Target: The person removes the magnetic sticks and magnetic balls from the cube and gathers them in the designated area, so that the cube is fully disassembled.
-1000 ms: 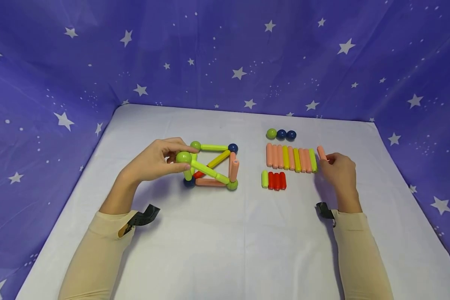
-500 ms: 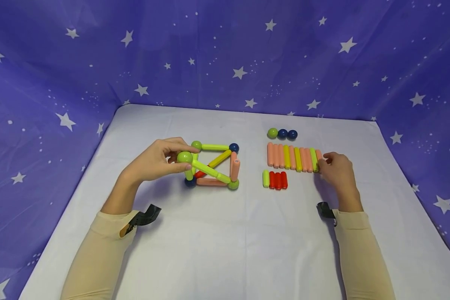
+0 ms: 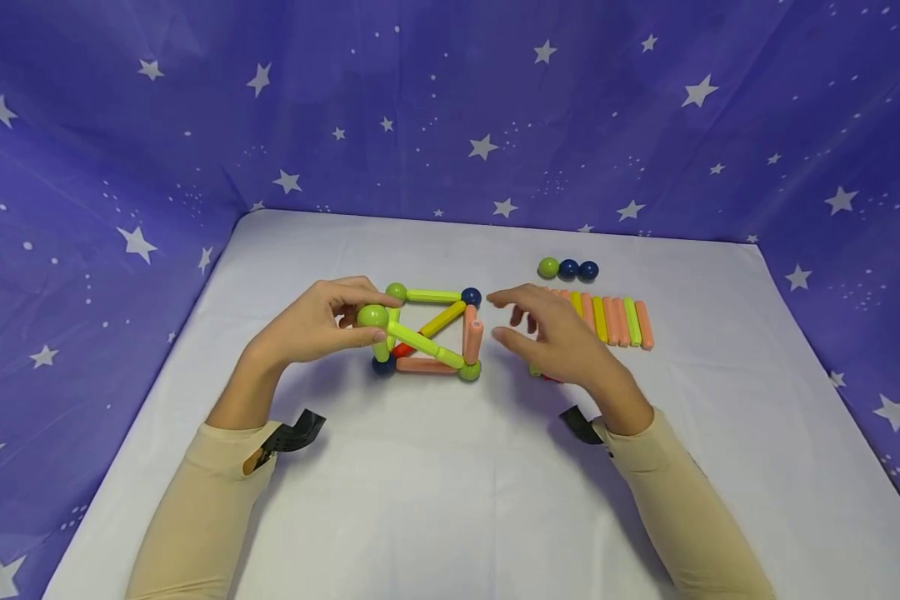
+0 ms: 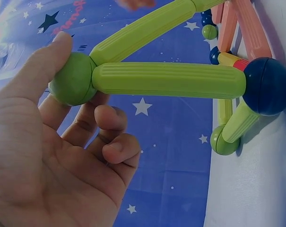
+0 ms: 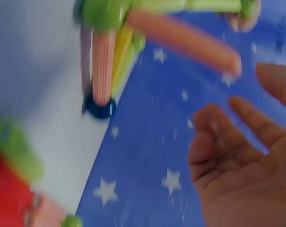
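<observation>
My left hand (image 3: 322, 321) pinches a green ball (image 3: 372, 317) at the raised corner of a frame built from rods and balls. From that ball a light green rod (image 4: 169, 79) runs down to a dark blue ball (image 4: 268, 86) on the table, and another slopes to a green ball (image 3: 469, 370). A yellow-and-red diagonal (image 3: 441, 318) crosses the base. At the frame's right, a pink rod (image 3: 475, 342) stands up from the green corner ball, its top end free. My right hand (image 3: 558, 333), fingers spread and holding nothing, hovers just right of that rod.
Right of the frame lies a row of pink, yellow and green rods (image 3: 624, 322), partly behind my right hand. Shorter red and green rods (image 5: 13, 184) are mostly covered by it. Three loose balls (image 3: 568, 268) sit behind the row. A starry purple cloth (image 3: 450, 108) surrounds the white table.
My right hand laid a pink rod at the right end of the row, let go, and moved left to beside the frame. My left hand has stayed on the green ball.
</observation>
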A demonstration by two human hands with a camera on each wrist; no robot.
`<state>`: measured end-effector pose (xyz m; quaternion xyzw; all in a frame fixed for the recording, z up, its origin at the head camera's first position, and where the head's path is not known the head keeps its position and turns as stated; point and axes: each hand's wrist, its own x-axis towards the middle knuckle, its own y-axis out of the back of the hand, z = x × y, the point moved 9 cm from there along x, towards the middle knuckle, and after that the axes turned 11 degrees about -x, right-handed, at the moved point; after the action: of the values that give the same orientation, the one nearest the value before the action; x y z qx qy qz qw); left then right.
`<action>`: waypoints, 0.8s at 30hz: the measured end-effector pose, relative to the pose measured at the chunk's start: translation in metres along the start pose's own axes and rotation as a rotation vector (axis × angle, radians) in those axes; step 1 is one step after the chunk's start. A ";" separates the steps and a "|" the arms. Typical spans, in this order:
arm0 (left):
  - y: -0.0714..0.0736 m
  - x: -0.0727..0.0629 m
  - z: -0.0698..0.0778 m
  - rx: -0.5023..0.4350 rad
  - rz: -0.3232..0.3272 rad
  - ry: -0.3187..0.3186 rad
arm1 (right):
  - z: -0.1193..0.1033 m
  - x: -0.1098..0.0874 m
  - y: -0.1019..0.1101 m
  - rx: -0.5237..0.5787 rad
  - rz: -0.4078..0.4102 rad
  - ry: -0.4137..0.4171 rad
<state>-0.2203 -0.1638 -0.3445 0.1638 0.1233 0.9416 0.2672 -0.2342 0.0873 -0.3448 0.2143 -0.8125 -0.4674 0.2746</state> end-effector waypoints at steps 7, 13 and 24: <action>0.001 0.001 0.000 0.005 -0.002 -0.012 | -0.033 0.013 -0.023 -0.118 -0.068 0.164; 0.005 0.000 0.002 0.024 0.004 -0.002 | -0.021 -0.004 -0.021 -0.251 -0.170 0.101; 0.000 -0.001 0.003 0.011 -0.014 -0.007 | -0.018 -0.033 -0.040 -0.284 -0.192 0.176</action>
<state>-0.2183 -0.1640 -0.3424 0.1675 0.1285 0.9385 0.2733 -0.1946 0.0770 -0.3802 0.2900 -0.6869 -0.5809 0.3265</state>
